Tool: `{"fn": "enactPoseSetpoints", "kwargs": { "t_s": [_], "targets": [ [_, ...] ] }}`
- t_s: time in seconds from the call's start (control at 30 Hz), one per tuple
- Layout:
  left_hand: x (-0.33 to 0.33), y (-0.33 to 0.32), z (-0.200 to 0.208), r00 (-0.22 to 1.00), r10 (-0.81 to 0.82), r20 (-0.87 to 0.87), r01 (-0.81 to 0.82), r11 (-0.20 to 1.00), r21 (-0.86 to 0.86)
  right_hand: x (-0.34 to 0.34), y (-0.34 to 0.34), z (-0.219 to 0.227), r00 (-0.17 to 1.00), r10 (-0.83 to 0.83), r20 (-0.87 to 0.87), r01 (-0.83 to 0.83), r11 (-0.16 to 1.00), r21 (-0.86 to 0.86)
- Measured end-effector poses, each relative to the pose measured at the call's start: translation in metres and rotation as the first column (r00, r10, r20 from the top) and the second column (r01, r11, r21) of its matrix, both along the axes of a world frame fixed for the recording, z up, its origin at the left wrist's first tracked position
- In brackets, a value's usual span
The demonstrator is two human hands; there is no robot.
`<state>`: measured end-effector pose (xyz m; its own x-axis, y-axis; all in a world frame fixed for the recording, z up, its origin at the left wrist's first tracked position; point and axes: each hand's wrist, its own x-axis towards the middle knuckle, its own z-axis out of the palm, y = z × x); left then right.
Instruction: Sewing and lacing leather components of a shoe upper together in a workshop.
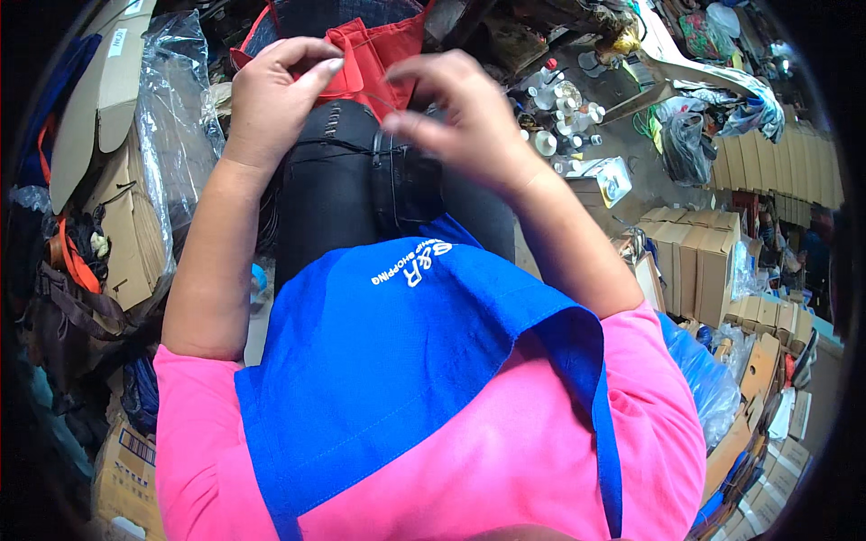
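A red fabric bag (397, 41) with a dark lining rests on my lap, at the far end of my knees. My left hand (281, 95) pinches the edge of its red flap between thumb and fingertips. To the right, my right hand (465, 117) is lifted over the bag, blurred by motion, with thumb and forefinger apart. Something thin and dark, like a thread, shows near the right fingers, but I cannot make out whether they touch it. Black cords (334, 144) lie across my dark trousers beside a black pouch (413, 185).
Bottles and jars (559, 108) crowd the floor at the far right. Cardboard boxes (690, 257) stack up on the right, with clear plastic wrap (708, 379) nearer. On the left, cardboard sheets (99, 108) stand beside a clear plastic sheet (176, 126). A blue apron (361, 343) covers my front.
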<state>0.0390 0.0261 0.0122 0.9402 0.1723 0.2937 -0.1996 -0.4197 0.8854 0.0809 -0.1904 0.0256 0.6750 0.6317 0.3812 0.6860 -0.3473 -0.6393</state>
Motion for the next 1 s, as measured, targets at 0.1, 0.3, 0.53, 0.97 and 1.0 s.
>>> {"fn": "enactPoseSetpoints", "kwargs": {
  "t_s": [0.1,0.3,0.53,0.97,1.0],
  "targets": [
    [-0.006,0.009,-0.012,0.999,0.008,-0.04,-0.001,0.988,0.155,-0.013,0.002,-0.018,0.99,0.139,0.038,-0.116,0.925,-0.362],
    [-0.033,-0.008,-0.023,0.974,-0.201,-0.109,0.222,0.943,0.247,-0.023,-0.026,-0.023,0.962,0.13,-0.24,-0.189,0.951,-0.244],
    [-0.039,-0.022,-0.023,0.956,-0.261,-0.133,0.288,0.92,0.266,-0.038,-0.05,-0.033,0.892,0.034,-0.452,-0.096,0.989,-0.115],
    [-0.041,-0.029,-0.017,0.946,-0.298,-0.127,0.324,0.889,0.324,-0.038,-0.048,-0.034,0.891,0.023,-0.453,-0.074,0.993,-0.096],
    [-0.041,-0.032,-0.014,0.948,-0.295,-0.119,0.318,0.886,0.338,-0.038,-0.048,-0.033,0.892,0.036,-0.45,-0.083,0.993,-0.085]
  ]
}}
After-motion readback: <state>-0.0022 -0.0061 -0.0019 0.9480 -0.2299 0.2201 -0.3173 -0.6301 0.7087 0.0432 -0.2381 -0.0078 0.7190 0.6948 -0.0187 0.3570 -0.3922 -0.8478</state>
